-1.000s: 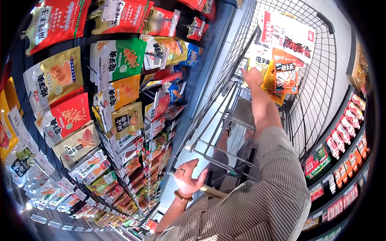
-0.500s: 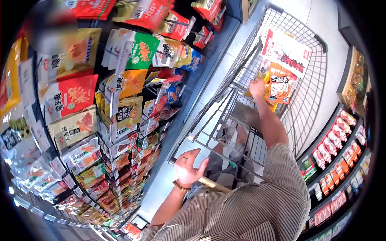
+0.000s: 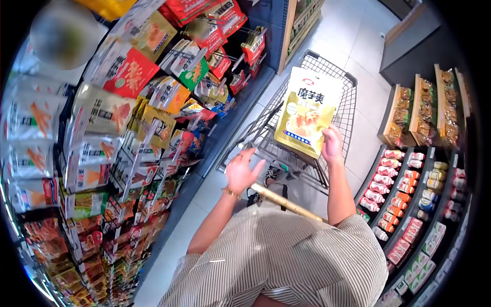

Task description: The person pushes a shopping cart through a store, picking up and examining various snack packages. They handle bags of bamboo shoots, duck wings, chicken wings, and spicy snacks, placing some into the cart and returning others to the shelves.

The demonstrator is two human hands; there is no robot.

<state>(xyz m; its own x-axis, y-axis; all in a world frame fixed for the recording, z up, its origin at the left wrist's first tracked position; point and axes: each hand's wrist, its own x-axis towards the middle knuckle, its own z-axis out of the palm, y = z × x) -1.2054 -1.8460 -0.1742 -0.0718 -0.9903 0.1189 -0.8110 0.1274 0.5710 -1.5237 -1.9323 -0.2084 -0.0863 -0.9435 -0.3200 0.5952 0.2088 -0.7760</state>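
My right hand (image 3: pixel 332 143) grips the lower right edge of a white and gold snack bag (image 3: pixel 307 113), its printed front facing up at me. The bag is held above the wire shopping cart (image 3: pixel 349 105) and covers much of its basket, so what lies inside is hidden. Near the cart's left side, my left hand (image 3: pixel 243 172) is open with its fingers apart and nothing in it. A beaded bracelet circles that wrist. The cart's pale yellow handle (image 3: pixel 289 199) runs in front of my striped shirt.
On the left, a rack of hanging snack bags (image 3: pixel 128 71) stands along the aisle. To the right, curved shelves carry small bottles (image 3: pixel 381 180) and boxes (image 3: pixel 404 240). Farther back are wooden bins (image 3: pixel 422 115) of packaged food. Pale floor tiles (image 3: pixel 353 33) stretch ahead.
My right hand has come up out of the cart, now with the white and gold bag. My left hand stays open. The view has turned, and the packets in the cart are now covered.
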